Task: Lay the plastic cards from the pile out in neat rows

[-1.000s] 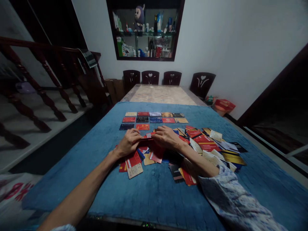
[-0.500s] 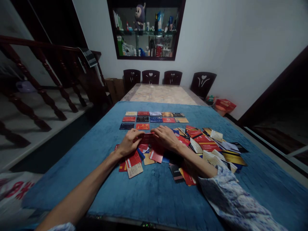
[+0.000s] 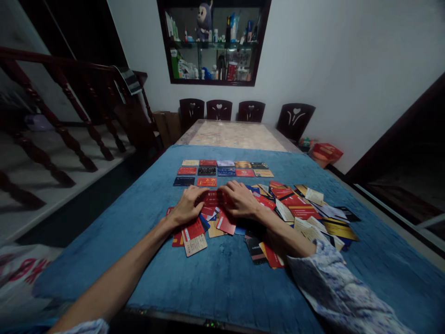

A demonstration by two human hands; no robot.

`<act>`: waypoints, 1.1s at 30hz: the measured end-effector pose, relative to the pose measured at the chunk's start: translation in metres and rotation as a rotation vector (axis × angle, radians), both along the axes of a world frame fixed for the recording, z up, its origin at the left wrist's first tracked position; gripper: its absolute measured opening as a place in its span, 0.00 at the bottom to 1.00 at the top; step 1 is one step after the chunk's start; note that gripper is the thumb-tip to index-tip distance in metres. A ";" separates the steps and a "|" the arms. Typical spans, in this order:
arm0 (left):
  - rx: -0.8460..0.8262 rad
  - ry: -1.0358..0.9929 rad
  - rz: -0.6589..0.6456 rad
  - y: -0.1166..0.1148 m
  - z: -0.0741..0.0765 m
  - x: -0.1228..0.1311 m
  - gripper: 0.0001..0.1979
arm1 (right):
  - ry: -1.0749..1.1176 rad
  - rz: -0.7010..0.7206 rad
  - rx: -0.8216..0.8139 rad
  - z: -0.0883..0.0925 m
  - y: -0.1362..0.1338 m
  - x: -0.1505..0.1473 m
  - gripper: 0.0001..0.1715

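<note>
I'm watching the blue cloth (image 3: 114, 241), loose cards (image 3: 195, 245) spread across it; left hand (image 3: 187, 204) and right hand (image 3: 240, 199) grip a red card (image 3: 210, 199) at the near pile's far edge. It's tipped from edge-on, showing me print!

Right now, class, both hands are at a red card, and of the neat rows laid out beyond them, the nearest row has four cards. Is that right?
Not quite: four is wrong. The head view shows two in that row, a dark blue card and an orange-red card. The left hand and right hand are indeed at a red card.
</note>
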State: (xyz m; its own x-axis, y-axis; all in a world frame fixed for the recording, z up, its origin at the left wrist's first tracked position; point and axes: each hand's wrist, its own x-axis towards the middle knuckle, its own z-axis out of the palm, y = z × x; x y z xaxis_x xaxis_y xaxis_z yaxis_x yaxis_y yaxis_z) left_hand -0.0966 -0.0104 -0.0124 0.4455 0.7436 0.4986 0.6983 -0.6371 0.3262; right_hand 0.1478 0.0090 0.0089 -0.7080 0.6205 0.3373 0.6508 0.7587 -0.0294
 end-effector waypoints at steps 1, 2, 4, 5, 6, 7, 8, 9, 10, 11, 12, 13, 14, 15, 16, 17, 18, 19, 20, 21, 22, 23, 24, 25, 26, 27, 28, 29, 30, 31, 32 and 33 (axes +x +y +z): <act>-0.005 0.005 -0.003 0.000 0.000 0.000 0.23 | -0.009 -0.004 -0.010 0.001 0.000 0.000 0.28; -0.011 0.008 -0.004 0.000 0.000 0.000 0.23 | -0.015 -0.007 -0.017 0.001 -0.001 0.001 0.28; -0.023 0.006 0.000 0.000 -0.001 -0.001 0.25 | -0.018 -0.006 -0.025 0.002 -0.001 0.001 0.29; -0.029 0.005 0.002 0.000 -0.001 -0.001 0.25 | -0.017 -0.003 -0.027 0.003 0.000 0.002 0.29; -0.033 0.001 0.004 0.000 -0.002 -0.001 0.26 | -0.015 0.003 -0.029 0.003 0.000 0.002 0.30; -0.036 -0.003 0.007 0.001 -0.002 -0.002 0.26 | -0.015 0.009 -0.031 0.002 0.001 0.002 0.30; -0.037 -0.005 0.009 0.001 -0.003 -0.002 0.25 | -0.016 0.013 -0.034 0.002 0.001 0.003 0.30; -0.038 -0.007 0.013 0.001 -0.003 -0.002 0.25 | -0.017 0.014 -0.037 0.001 0.002 0.003 0.31; -0.040 -0.005 0.016 0.002 -0.003 -0.002 0.24 | -0.020 0.015 -0.041 0.001 0.003 0.003 0.31; -0.042 -0.001 0.019 0.002 -0.003 -0.002 0.23 | -0.024 0.015 -0.046 0.000 0.004 0.003 0.32; -0.045 0.005 0.021 0.002 -0.004 -0.003 0.23 | -0.027 0.015 -0.049 0.000 0.004 0.003 0.32; -0.049 0.012 0.021 0.002 -0.003 -0.002 0.23 | -0.028 0.014 -0.050 -0.001 0.005 0.003 0.32; -0.054 0.018 0.021 0.002 -0.003 -0.002 0.23 | -0.030 0.015 -0.049 -0.001 0.005 0.003 0.32; -0.061 0.021 0.022 0.002 -0.003 -0.002 0.23 | -0.033 0.017 -0.046 -0.001 0.005 0.003 0.31; -0.068 0.023 0.024 0.002 -0.003 -0.002 0.23 | -0.036 0.018 -0.041 -0.002 0.005 0.003 0.30; -0.075 0.025 0.024 0.001 -0.002 -0.002 0.23 | -0.037 0.016 -0.034 -0.002 0.005 0.003 0.30; -0.081 0.027 0.023 0.001 -0.002 -0.001 0.23 | -0.040 0.013 -0.025 -0.002 0.004 0.002 0.29; -0.084 0.030 0.021 0.000 -0.002 -0.001 0.23 | -0.044 0.012 -0.016 -0.003 0.004 0.002 0.28; -0.086 0.035 0.019 0.000 -0.002 -0.001 0.23 | -0.047 0.012 -0.006 -0.003 0.003 0.003 0.28; -0.089 0.043 0.019 -0.001 -0.001 -0.001 0.24 | -0.051 0.013 0.003 -0.003 0.003 0.003 0.28; -0.096 0.052 0.020 -0.001 -0.001 -0.001 0.24 | -0.056 0.016 0.012 -0.003 0.003 0.003 0.28; -0.105 0.061 0.024 -0.001 -0.001 -0.001 0.25 | -0.063 0.022 0.017 -0.003 0.003 0.004 0.28; -0.115 0.070 0.028 -0.001 0.000 -0.001 0.26 | -0.069 0.027 0.020 -0.003 0.003 0.004 0.28; -0.124 0.077 0.033 -0.001 0.000 0.000 0.27 | -0.075 0.030 0.021 -0.004 0.004 0.005 0.29; -0.131 0.080 0.037 -0.001 0.001 0.000 0.27 | -0.081 0.033 0.021 -0.004 0.004 0.005 0.29; -0.135 0.079 0.042 -0.001 0.001 0.000 0.27 | -0.087 0.036 0.019 -0.004 0.004 0.005 0.29; -0.140 0.076 0.046 -0.001 0.001 0.001 0.27 | -0.093 0.039 0.018 -0.004 0.004 0.006 0.29; -0.145 0.070 0.050 -0.001 0.002 0.001 0.27 | -0.099 0.042 0.018 -0.004 0.004 0.006 0.29; -0.153 0.065 0.051 -0.001 0.002 0.001 0.27 | -0.103 0.044 0.019 -0.004 0.004 0.006 0.29; -0.162 0.060 0.050 -0.001 0.002 0.001 0.27 | -0.106 0.045 0.020 -0.004 0.003 0.006 0.29; -0.168 0.055 0.048 -0.001 0.002 0.002 0.26 | -0.107 0.044 0.020 -0.004 0.003 0.006 0.29; -0.172 0.052 0.043 0.000 0.002 0.002 0.26 | -0.107 0.042 0.018 -0.004 0.003 0.006 0.29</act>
State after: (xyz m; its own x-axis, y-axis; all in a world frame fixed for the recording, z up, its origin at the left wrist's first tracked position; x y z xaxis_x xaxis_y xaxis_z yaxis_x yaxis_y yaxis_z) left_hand -0.0948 -0.0109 -0.0100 0.4329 0.8350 0.3397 0.7424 -0.5440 0.3910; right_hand 0.1542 0.0122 0.0054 -0.7657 0.5839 0.2697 0.6172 0.7851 0.0523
